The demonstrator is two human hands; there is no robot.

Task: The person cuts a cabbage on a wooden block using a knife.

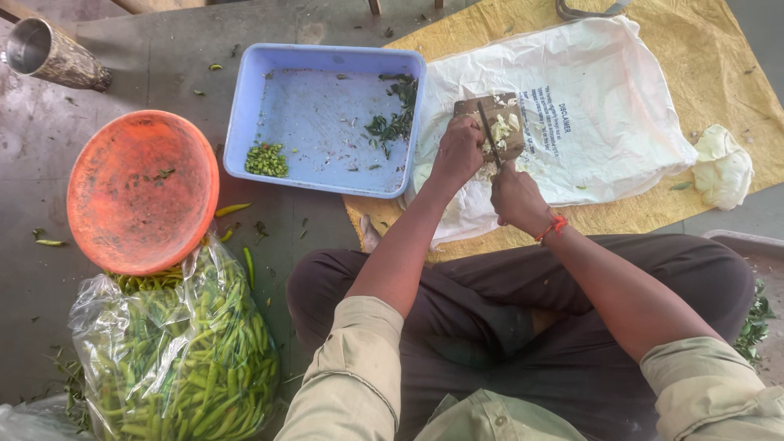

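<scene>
Right now the pale chopped pieces (503, 129) lie heaped on a small wooden board (482, 106), which sits on a white plastic sack (604, 106) spread over a yellow cloth (719, 65). What vegetable they come from is too small to tell; they look firm yet light, likely to scatter or slide under pressure, so they are best pinned from above with curled fingertips kept back from the blade. The board looks stiff and light and could skid on the slick sack, so weight on it helps.

The left hand (459, 153) presses down on the near edge of the board and the pile, fingers bunched together on them. The right hand (514, 196) is closed around the handle of a knife (490, 135), whose thin dark blade runs up across the pieces; a red thread circles that wrist.

Beside the board to the left stands a blue tray (245, 106) holding a small heap of chopped green chilli (266, 160) and some dark leaves (394, 122). Further left are an orange bowl (143, 192), a clear bag of green chillies (192, 351) and a steel tumbler (49, 53).
</scene>
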